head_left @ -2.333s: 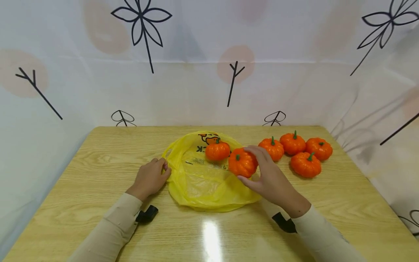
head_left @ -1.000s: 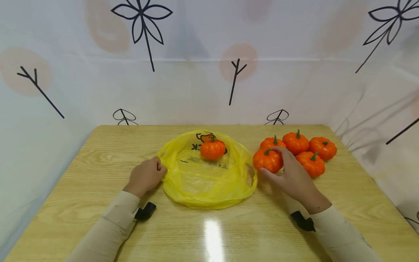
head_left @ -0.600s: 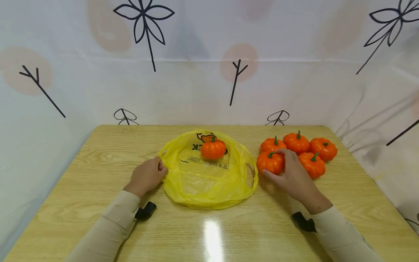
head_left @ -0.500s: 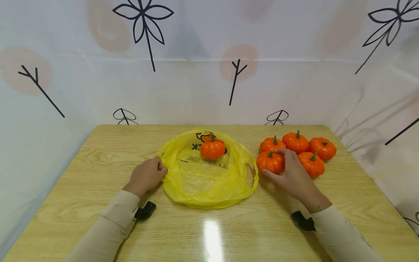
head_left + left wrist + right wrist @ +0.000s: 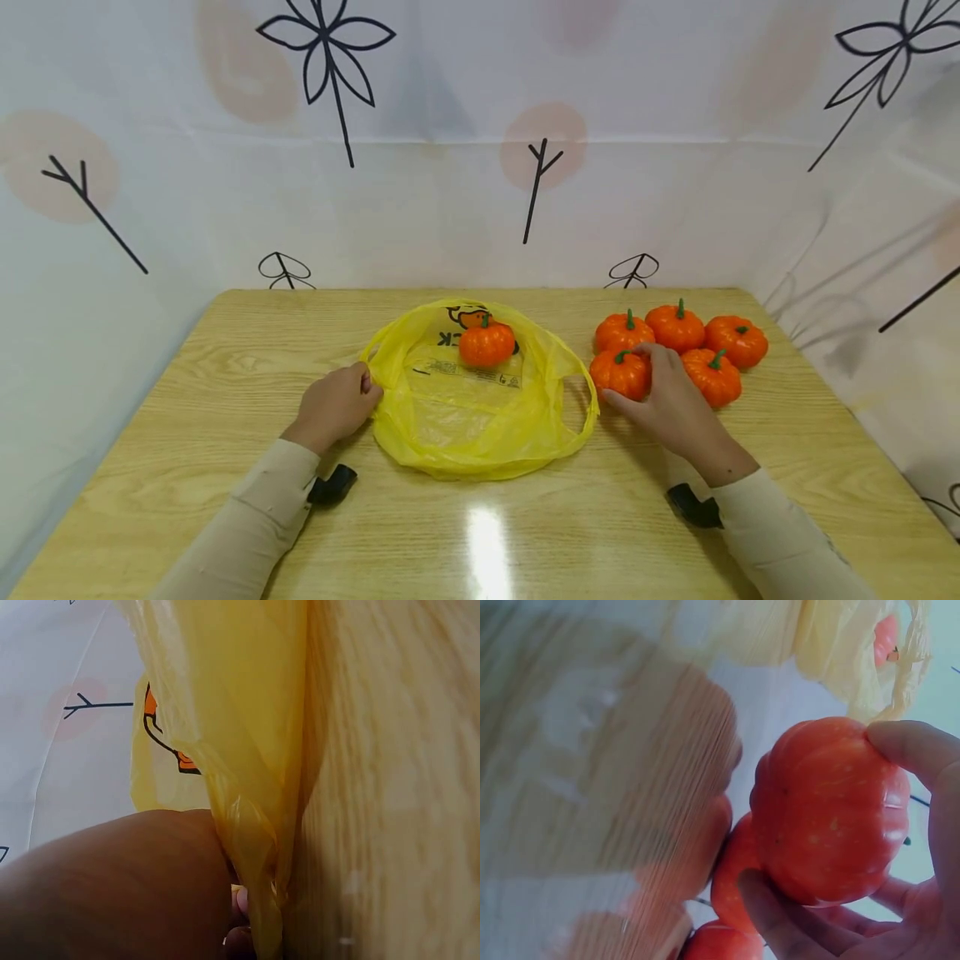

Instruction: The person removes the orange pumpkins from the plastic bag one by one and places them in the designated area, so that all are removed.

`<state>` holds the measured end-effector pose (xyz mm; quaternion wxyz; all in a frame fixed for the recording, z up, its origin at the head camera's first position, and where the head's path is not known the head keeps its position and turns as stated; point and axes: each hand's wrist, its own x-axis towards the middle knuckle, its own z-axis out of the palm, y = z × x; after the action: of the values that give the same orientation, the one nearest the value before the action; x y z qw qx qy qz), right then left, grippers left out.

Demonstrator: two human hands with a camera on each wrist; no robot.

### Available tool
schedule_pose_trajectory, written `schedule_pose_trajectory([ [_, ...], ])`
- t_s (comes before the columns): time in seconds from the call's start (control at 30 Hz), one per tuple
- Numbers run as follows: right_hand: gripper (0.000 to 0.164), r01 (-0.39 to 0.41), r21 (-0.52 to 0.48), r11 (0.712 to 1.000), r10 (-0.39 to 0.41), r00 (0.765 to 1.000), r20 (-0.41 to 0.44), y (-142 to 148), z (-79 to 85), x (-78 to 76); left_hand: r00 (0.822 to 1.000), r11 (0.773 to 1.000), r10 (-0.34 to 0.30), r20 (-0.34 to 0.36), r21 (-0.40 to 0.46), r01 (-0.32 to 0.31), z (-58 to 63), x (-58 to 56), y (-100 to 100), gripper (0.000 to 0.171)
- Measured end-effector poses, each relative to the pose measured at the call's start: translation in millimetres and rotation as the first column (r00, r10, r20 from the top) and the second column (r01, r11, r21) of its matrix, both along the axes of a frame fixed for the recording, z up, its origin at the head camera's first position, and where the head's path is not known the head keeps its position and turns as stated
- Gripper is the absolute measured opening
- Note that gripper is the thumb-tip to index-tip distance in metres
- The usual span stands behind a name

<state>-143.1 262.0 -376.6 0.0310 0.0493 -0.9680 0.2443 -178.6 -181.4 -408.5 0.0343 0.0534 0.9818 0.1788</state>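
Note:
In the head view, my left hand (image 5: 335, 407) pinches the left side of a yellow plastic bag (image 5: 457, 417) that lies spread wide at its mouth. The left wrist view shows the bag's film (image 5: 251, 697) gathered at the fingers. One orange pumpkin (image 5: 486, 343) with a green stem sits inside the bag, toward the back. My right hand (image 5: 675, 417) holds another pumpkin (image 5: 618, 377) just right of the bag's right handle loop (image 5: 589, 404). In the right wrist view, thumb and fingers span this ribbed pumpkin (image 5: 829, 814); its stem side is mostly turned away.
Close behind and right of the held pumpkin stand several more: a back-left pumpkin (image 5: 617, 332), a back-middle pumpkin (image 5: 673, 329), a far-right pumpkin (image 5: 737, 340) and a front pumpkin (image 5: 712, 379). The wooden table (image 5: 225, 375) meets a patterned cloth (image 5: 420, 208) at its back edge.
My right hand has carried its pumpkin rightward from over the bag's right side to beside the other pumpkins. The bag's right handle loop now stands out to the right. My left hand keeps its grip.

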Motion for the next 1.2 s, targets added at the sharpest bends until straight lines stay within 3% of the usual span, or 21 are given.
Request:
schedule_pose_trajectory([
  [0.83, 0.084, 0.022, 0.093, 0.995, -0.029, 0.997, 0.073, 2.7, 0.4, 2.3, 1.000, 1.000, -0.012, 0.006, -0.008, 0.012, 1.6, 1.5, 1.0, 0.018],
  [1.2, 0.080, 0.009, 0.111, 0.994, -0.015, 0.998, 0.059, 1.5, 3.5, 2.3, 1.000, 1.000, -0.003, 0.000, -0.017, 0.003, -0.3, -0.4, 0.6, 0.018],
])
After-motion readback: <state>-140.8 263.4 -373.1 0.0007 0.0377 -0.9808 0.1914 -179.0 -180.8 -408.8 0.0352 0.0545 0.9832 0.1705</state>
